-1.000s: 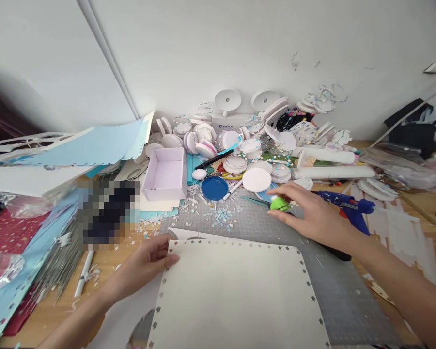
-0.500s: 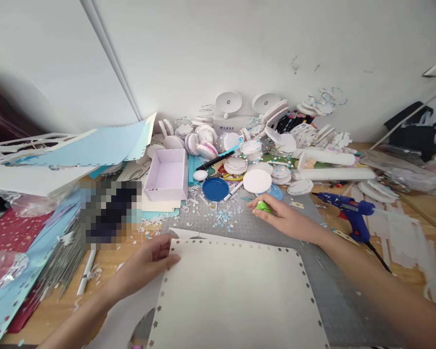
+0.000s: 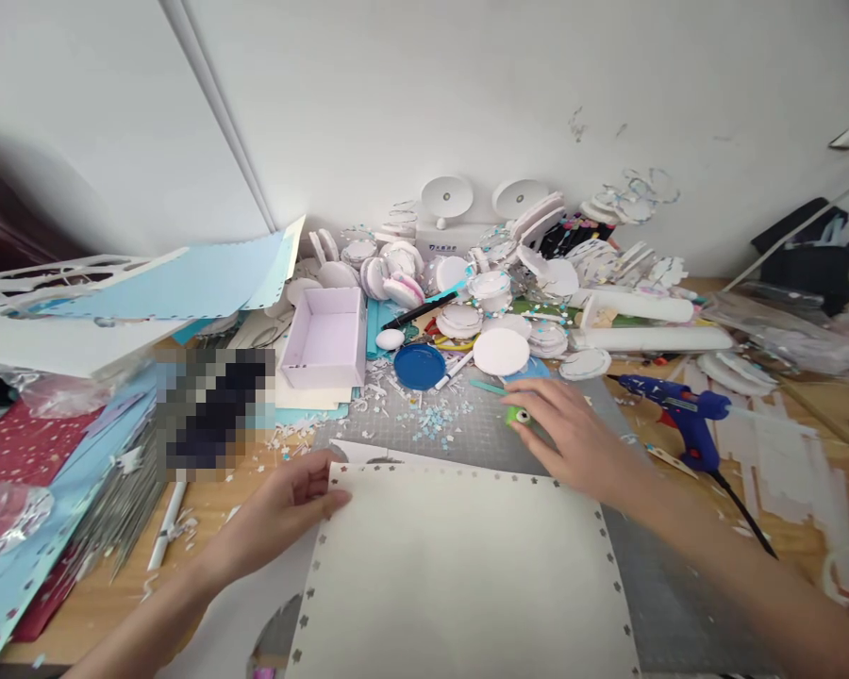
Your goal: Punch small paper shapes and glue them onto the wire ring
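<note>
Pinching the cream sheet (image 3: 459,575) with the left hand (image 3: 298,502), while the right hand (image 3: 573,438) grips a green gadget (image 3: 518,415) beyond its far edge; sheet's probably light, bendy, so grab corners.

Single head-worn cam, looking forward and down, close range over bare left hand (image 3: 304,505), bare right hand (image 3: 562,429), brown wooden worktop (image 3: 109,599); flat white wall (image 3: 410,94) behind.
</note>
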Motion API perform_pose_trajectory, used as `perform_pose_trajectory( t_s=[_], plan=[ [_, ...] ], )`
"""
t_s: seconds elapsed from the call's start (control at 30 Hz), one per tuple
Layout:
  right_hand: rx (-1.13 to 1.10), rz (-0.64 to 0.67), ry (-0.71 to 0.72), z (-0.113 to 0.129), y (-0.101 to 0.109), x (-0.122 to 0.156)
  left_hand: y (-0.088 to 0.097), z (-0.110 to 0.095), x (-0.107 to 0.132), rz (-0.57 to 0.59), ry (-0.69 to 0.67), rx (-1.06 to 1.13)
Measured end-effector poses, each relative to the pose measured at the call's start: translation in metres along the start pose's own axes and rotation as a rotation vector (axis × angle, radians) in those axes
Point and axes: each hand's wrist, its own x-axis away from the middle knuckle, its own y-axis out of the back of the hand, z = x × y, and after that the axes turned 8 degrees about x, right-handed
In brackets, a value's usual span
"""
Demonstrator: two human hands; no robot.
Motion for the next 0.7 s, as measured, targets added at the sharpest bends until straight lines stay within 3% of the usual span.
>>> perform_pose_trajectory(
  t_s=[0.13, 0.27, 0.43, 0.53, 0.7],
  plan=[
    [-0.156, 0.084, 0.055, 0.032, 0.002, 0.009, -0.003, 0.002, -0.002, -0.001, -0.012, 0.011],
    [-0.286, 0.166, 0.055, 0.045, -0.008, 0.013, -0.006, 0.002, -0.002, -0.016, -0.081, -0.048],
    [-0.351, 0.107, 0.048, 0.047, -0.017, 0.013, -0.008, -0.009, -0.006, -0.104, -0.316, -0.437],
    [-0.301, 0.089, 0.08, 0.051, -0.022, 0.015, -0.013, -0.018, -0.015, -0.055, -0.476, -0.66],
    [-0.19, 0.022, 0.151, 0.054, -0.035, 0.022, -0.022, -0.025, -0.028, 0.049, -0.552, -0.922]
  ],
)
